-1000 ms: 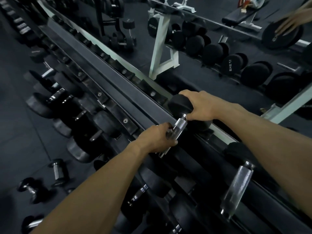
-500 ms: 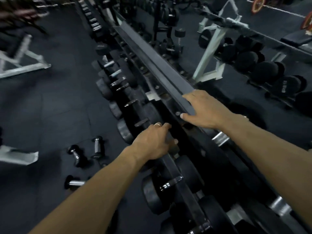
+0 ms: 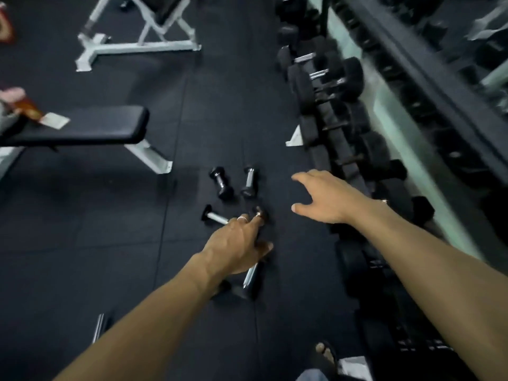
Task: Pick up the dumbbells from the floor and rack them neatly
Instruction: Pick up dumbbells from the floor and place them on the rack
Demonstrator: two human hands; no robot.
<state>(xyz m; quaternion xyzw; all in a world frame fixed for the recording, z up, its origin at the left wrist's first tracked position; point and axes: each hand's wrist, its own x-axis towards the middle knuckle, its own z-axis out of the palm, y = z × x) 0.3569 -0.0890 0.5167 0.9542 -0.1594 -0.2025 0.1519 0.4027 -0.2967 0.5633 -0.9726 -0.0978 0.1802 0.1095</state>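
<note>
Dumbbells [image 3: 221, 183] lie loose on the floor [image 3: 110, 243] beside the rack [image 3: 343, 127]. Your left hand [image 3: 238, 244] hangs above one dumbbell [image 3: 251, 276], fingers loosely spread, gripping nothing. Your right hand [image 3: 323, 199] is spread and empty, between floor weights and rack.

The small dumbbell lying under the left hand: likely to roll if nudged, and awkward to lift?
The dumbbell looks small, so probably light. Its heads look dark and blurred, so rolling can't be judged. The shiny handle may be slippery.
</note>
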